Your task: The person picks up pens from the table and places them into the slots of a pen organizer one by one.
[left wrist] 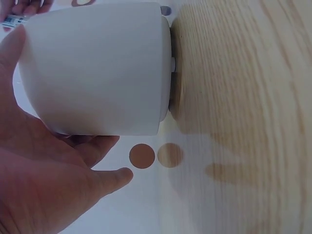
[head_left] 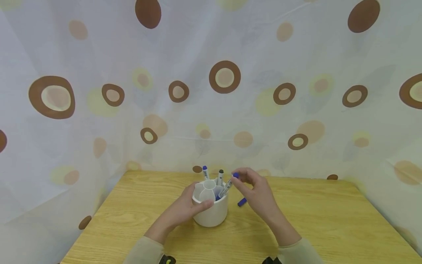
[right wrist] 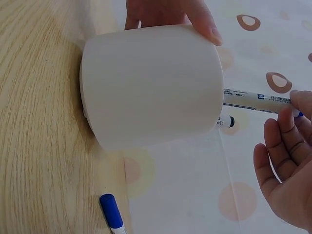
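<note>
Upright on the surface (head_left: 313, 220), the white holder (head_left: 211, 211) is clasped by left hand (head_left: 181, 212) fingers; a marker (head_left: 227, 187) leaning in it is pinched by right hand (head_left: 257, 194) fingers.

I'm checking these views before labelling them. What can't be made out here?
- Marker lower end: hidden inside the white pen holder, all views.
- Loose blue pen on the table: cut by the right wrist view's bottom edge; tiny in the head view.
- Right hand grip on the marker: too small in the head view.

holder (head_left: 211, 212) mouth crowded by markers (head_left: 220, 176) | loose marker (head_left: 242, 202) lies right (tabletop (head_left: 329, 220) otherwise open)
</note>
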The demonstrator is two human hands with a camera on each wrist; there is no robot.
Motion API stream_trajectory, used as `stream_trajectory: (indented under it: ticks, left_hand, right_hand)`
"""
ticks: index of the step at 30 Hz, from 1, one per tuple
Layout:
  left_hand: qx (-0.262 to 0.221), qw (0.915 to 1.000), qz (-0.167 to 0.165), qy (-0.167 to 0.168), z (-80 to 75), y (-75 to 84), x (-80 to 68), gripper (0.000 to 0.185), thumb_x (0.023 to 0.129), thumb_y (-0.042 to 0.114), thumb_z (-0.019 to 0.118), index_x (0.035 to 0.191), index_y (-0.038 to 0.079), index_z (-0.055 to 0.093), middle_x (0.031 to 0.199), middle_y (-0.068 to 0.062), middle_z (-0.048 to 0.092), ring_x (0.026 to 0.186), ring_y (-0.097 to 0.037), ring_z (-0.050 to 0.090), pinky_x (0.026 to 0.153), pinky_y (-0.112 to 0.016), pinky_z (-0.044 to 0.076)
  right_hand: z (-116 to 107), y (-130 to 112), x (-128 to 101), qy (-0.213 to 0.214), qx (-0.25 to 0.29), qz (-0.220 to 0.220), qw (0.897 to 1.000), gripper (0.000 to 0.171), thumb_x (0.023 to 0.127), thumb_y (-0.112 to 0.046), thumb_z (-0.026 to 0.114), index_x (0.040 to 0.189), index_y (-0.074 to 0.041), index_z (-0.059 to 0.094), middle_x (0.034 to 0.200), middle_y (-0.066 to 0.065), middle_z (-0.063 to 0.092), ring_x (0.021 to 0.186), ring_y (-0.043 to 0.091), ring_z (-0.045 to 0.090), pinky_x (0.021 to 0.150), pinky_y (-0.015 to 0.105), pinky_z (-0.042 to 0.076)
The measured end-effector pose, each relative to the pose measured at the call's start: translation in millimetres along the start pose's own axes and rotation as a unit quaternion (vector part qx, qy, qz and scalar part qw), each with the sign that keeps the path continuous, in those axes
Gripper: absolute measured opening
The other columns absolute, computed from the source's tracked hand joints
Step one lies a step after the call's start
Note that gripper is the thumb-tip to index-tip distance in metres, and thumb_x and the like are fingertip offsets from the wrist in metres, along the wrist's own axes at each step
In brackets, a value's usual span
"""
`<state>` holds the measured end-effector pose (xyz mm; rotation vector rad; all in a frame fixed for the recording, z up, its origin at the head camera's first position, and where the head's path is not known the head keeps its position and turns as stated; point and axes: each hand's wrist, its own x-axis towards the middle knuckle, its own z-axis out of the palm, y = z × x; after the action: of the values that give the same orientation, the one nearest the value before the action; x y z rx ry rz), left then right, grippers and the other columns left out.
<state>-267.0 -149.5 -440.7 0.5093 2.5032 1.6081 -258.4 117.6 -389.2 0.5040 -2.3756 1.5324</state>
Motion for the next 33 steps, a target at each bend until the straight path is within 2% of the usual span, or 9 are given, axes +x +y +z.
stream_trajectory:
  ticks: [10,16,22,26,33]
  left_hand:
    - [-0.007,1.0000,0.005,0.002,-0.1,5.3,-2.1,0.084,0.102,0.051,0.079,0.162,0.005,0.043,0.152,-0.014,0.058,0.138,-0.034,0.059,0.118,-0.063,0.046]
    - [-0.005,1.0000,0.008,-0.003,0.2,5.3,-1.7,0.087,0.101,0.054,0.078,0.163,0.006,0.042,0.153,-0.014,0.056,0.138,-0.035,0.059,0.118,-0.065,0.046]
    - [-0.006,1.0000,-0.002,-0.008,-0.5,4.4,-6.4,0.087,0.102,0.054,0.077,0.163,0.004,0.041,0.153,-0.015,0.056,0.139,-0.036,0.058,0.118,-0.066,0.046]
    - [0.007,0.9999,-0.012,0.002,-1.5,6.4,-10.1,0.089,0.103,0.053,0.075,0.166,0.002,0.037,0.157,-0.020,0.050,0.143,-0.040,0.053,0.119,-0.069,0.042]
    - [0.045,0.9980,-0.033,0.031,-4.1,9.8,-11.2,0.098,0.102,0.060,0.074,0.170,0.003,0.033,0.159,-0.029,0.038,0.144,-0.046,0.047,0.117,-0.076,0.038]
  right_hand:
    - [5,-1,0,-0.016,-0.017,0.016,1.000,0.025,0.109,-0.031,0.074,0.130,-0.019,0.076,0.110,-0.002,0.075,0.120,0.022,0.071,0.108,0.056,0.057]
    - [6,-1,-1,-0.018,-0.024,0.025,0.999,0.024,0.108,-0.029,0.075,0.130,-0.019,0.077,0.108,-0.002,0.074,0.119,0.023,0.071,0.107,0.057,0.058]
    - [9,1,-3,-0.025,-0.037,0.027,0.999,0.029,0.108,-0.028,0.076,0.135,-0.019,0.076,0.105,-0.005,0.073,0.121,0.025,0.072,0.108,0.059,0.056]
    - [10,3,-3,-0.024,-0.038,0.024,0.999,0.028,0.108,-0.028,0.075,0.135,-0.020,0.076,0.104,-0.005,0.073,0.122,0.026,0.072,0.109,0.061,0.055]
    - [8,3,-1,-0.019,-0.037,0.021,0.999,0.026,0.109,-0.027,0.075,0.133,-0.020,0.076,0.104,-0.006,0.074,0.122,0.026,0.072,0.107,0.060,0.056]
